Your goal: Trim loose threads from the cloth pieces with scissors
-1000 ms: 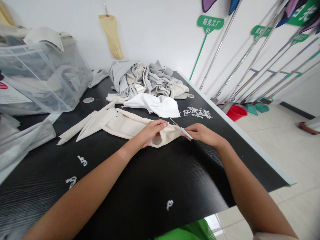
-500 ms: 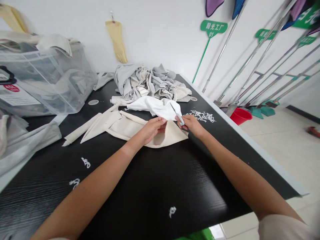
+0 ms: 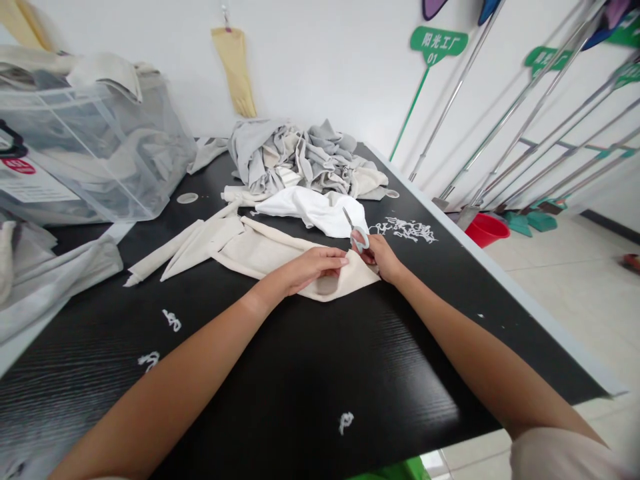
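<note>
A cream fabric piece with a thick rolled edge (image 3: 280, 252) lies on the black table (image 3: 280, 387). My left hand (image 3: 315, 268) pinches its upper edge near the right end, lifting it so a fold opens below. In my right hand (image 3: 377, 257) is a small pair of scissors (image 3: 359, 233) with pale grey handles, blades pointing up and away. The right fingers also sit against the cloth's right end; whether they grip it is hard to see. Just behind both hands rests a white cloth (image 3: 310, 212).
Grey and cream cloths (image 3: 310, 157) are heaped at the back. A clear plastic bin (image 3: 150, 160) full of cloth stands left. White thread scraps (image 3: 407, 230) lie right of my hands. Beyond the table's right edge are long-handled tools and a red bucket (image 3: 487, 230).
My left hand has moved right and slightly down along the cloth's edge, closer to my right hand. The right hand has turned, with the scissors' handle loops now showing more.
</note>
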The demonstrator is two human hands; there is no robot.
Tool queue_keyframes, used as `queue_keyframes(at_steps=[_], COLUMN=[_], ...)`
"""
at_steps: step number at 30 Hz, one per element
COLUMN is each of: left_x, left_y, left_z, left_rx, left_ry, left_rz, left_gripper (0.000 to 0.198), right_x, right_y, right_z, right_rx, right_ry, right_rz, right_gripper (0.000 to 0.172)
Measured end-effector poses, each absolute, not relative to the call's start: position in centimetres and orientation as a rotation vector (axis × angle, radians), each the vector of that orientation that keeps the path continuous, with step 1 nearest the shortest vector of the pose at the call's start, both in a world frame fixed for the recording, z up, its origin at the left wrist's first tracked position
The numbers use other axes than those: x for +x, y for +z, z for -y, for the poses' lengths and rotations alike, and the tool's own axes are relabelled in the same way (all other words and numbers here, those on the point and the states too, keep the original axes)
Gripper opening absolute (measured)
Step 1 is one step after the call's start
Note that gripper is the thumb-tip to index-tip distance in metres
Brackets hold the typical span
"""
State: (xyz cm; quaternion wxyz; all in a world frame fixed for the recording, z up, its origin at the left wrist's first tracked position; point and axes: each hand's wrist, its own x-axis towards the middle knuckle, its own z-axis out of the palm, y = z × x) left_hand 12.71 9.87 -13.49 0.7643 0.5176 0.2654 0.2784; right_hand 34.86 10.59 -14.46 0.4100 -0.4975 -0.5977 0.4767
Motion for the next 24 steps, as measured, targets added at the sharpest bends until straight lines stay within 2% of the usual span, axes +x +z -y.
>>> queue_keyframes(at_steps=[10,24], left_x=[12.2,12.9], left_y=[-14.6,-15.2], left_z=[-10.7,-10.4], left_rx=[0.905,0.819], left_ry=[0.778,0.847], left_rz=[-0.656,-0.607], left_gripper=[0.035,0.042], right_x=[35.3,35.7], right_y=[-14.1,-13.6], right_z=[-10.0,-9.6], right_rx=[-1.292,-1.254], right_ry=[1.258,1.28], right_rz=[1.491,1.599], right_gripper=[0.062,0.063])
